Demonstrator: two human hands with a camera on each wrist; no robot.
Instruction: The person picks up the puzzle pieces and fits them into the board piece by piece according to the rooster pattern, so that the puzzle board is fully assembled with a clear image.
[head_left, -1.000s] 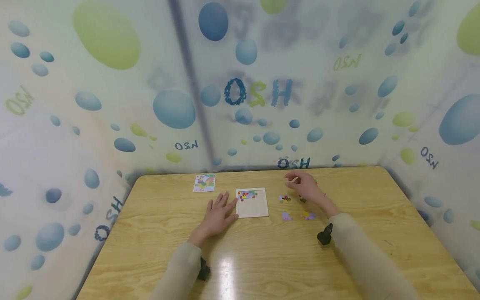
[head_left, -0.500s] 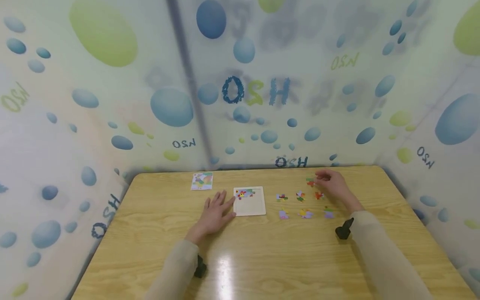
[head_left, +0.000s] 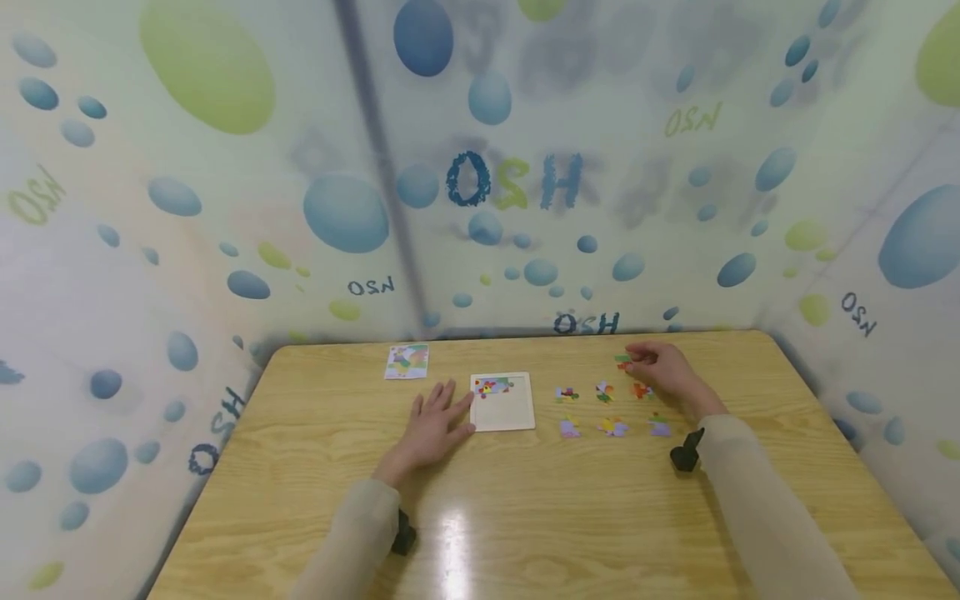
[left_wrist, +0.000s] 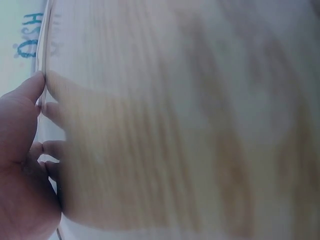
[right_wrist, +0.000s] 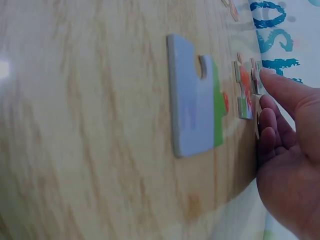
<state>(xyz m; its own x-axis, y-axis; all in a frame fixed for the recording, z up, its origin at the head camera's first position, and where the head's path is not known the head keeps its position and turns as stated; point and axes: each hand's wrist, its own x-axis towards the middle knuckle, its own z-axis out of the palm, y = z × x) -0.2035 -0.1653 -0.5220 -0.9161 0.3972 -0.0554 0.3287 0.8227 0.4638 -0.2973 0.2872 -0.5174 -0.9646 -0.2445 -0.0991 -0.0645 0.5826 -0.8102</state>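
My left hand [head_left: 429, 429] lies flat with spread fingers beside a shallow white puzzle tray [head_left: 517, 421], its fingertips and thumb at the tray's left edge. Joined colourful pieces [head_left: 491, 387] fill part of the tray's top. At the back right, my right hand [head_left: 663, 368] pinches at the right edge of a green-and-red puzzle piece [head_left: 622, 362], which lies partly hidden under the fingertips. The right wrist view shows the thumb [right_wrist: 285, 92] against that piece, with the other fingers curled below. Closer to that camera lies a lilac-and-green piece [right_wrist: 192, 105].
Loose puzzle pieces lie in rows right of the tray, among them a lilac one [head_left: 570, 427], a yellow-and-lilac one [head_left: 612, 427] and an orange-red one [head_left: 641, 390]. A picture card [head_left: 407, 362] sits at the back left. A patterned wall [head_left: 510, 275] stands behind the wooden table [head_left: 525, 517].
My right hand has moved right from above the middle pieces to the green-and-red piece, then stayed there over the last half second. My left hand keeps its place beside the tray.
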